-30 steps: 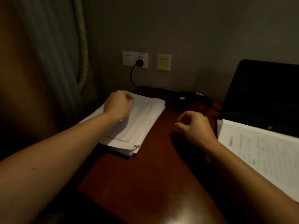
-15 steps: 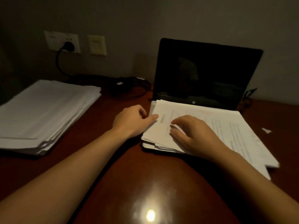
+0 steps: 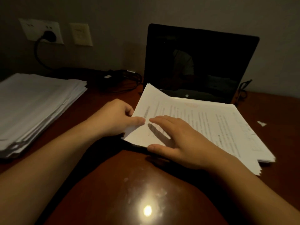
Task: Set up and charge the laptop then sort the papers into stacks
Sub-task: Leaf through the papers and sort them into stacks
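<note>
A black laptop (image 3: 199,62) stands open with a dark screen at the back of the desk. A pile of printed papers (image 3: 211,125) lies over its keyboard. My left hand (image 3: 113,119) pinches the left edge of the top sheets, thumb on top, and that edge is raised. My right hand (image 3: 177,140) lies flat on the pile with straight, spread fingers. A second, thick paper stack (image 3: 35,108) sits at the left. A black plug (image 3: 49,35) is in the wall socket and its cable runs to the charger brick (image 3: 112,77).
The brown wooden desk (image 3: 129,184) shines with a lamp reflection in front. A beige wall plate (image 3: 81,34) is beside the socket. A small white paper scrap (image 3: 261,123) lies at the right. Dark cables (image 3: 243,88) sit by the laptop's right side.
My view swung right from the left stack to the laptop. Both hands moved onto the pile there. My left hand now pinches and lifts the top sheets' left edge.
</note>
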Demonstrator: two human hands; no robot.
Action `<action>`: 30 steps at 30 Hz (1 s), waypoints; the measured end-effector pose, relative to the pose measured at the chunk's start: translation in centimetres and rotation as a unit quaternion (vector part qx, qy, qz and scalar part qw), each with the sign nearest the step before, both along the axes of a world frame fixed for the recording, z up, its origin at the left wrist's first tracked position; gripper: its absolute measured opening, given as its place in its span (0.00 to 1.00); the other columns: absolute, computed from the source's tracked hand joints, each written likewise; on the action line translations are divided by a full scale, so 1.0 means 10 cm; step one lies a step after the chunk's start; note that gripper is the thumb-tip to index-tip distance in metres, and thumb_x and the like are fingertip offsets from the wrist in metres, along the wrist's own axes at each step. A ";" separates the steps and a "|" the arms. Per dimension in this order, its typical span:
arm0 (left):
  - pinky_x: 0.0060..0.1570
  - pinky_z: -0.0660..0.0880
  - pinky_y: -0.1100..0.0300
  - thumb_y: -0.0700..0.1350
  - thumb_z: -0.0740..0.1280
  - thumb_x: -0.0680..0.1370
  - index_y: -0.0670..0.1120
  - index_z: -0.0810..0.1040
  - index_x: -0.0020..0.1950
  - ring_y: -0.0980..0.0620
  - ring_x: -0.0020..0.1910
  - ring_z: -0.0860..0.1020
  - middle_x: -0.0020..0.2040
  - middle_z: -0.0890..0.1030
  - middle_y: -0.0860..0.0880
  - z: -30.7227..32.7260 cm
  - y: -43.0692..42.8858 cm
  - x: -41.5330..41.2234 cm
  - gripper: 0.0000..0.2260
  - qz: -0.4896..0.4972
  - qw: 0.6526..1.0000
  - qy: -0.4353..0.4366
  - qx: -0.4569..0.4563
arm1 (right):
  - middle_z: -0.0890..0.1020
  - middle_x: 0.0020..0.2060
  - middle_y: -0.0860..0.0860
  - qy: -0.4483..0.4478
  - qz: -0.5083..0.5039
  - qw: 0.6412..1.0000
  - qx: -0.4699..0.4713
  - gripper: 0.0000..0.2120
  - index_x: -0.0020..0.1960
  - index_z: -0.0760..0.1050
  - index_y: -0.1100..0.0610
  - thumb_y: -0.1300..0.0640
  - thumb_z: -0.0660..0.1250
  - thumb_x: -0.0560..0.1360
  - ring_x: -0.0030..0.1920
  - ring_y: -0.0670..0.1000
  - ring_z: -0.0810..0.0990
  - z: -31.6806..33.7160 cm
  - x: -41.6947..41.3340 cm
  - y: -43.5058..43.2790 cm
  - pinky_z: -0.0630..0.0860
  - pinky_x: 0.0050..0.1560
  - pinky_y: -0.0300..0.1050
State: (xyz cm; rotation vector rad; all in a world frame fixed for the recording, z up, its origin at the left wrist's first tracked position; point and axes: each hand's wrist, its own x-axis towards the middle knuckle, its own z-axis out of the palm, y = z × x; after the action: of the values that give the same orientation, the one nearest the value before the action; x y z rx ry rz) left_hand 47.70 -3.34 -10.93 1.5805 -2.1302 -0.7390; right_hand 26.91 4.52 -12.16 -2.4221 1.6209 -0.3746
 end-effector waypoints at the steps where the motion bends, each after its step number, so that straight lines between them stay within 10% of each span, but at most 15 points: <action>1: 0.21 0.65 0.67 0.57 0.73 0.75 0.41 0.80 0.39 0.59 0.23 0.76 0.28 0.80 0.54 0.01 0.01 0.01 0.19 0.003 1.000 0.019 -0.015 | 0.60 0.76 0.37 0.000 0.002 1.000 -0.005 0.37 0.77 0.53 0.38 0.26 0.57 0.72 0.74 0.42 0.59 0.01 0.01 0.01 0.61 0.75 0.50; 6: 0.35 0.80 0.52 0.57 0.66 0.81 0.47 0.86 0.44 0.56 0.36 0.84 0.39 0.86 0.56 0.03 0.07 0.00 0.16 -0.012 0.994 0.113 0.006 | 0.55 0.78 0.39 0.029 -0.002 0.998 -0.048 0.40 0.78 0.48 0.38 0.28 0.59 0.73 0.77 0.44 0.55 0.08 0.08 0.06 0.56 0.77 0.49; 13: 0.23 0.69 0.72 0.53 0.69 0.80 0.49 0.79 0.46 0.58 0.39 0.77 0.42 0.79 0.55 -0.03 0.03 -0.01 0.09 0.056 0.992 0.066 -0.097 | 0.63 0.75 0.39 0.047 0.001 0.998 -0.036 0.29 0.77 0.56 0.39 0.36 0.58 0.78 0.72 0.43 0.65 0.09 0.09 0.08 0.67 0.70 0.42; 23: 0.25 0.70 0.63 0.57 0.63 0.82 0.44 0.81 0.40 0.59 0.35 0.80 0.36 0.82 0.50 -0.03 0.06 -0.08 0.20 0.026 0.979 0.150 -0.138 | 0.60 0.77 0.40 0.058 -0.024 0.993 -0.099 0.35 0.79 0.48 0.40 0.34 0.59 0.77 0.74 0.44 0.61 0.06 0.10 0.07 0.62 0.70 0.41; 30: 0.41 0.74 0.53 0.58 0.57 0.84 0.39 0.83 0.41 0.49 0.35 0.80 0.36 0.83 0.41 -0.02 0.06 -0.12 0.27 0.036 0.967 0.250 -0.026 | 0.76 0.68 0.48 0.014 -0.101 0.985 -0.141 0.20 0.73 0.69 0.47 0.51 0.60 0.81 0.67 0.54 0.75 0.18 0.12 0.10 0.72 0.64 0.49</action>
State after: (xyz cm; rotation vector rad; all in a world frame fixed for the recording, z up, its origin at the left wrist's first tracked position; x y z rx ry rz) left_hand 46.52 -2.75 -11.15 1.2674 -1.7022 -0.9329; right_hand 28.12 5.54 -10.38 -2.4702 1.9524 -0.6452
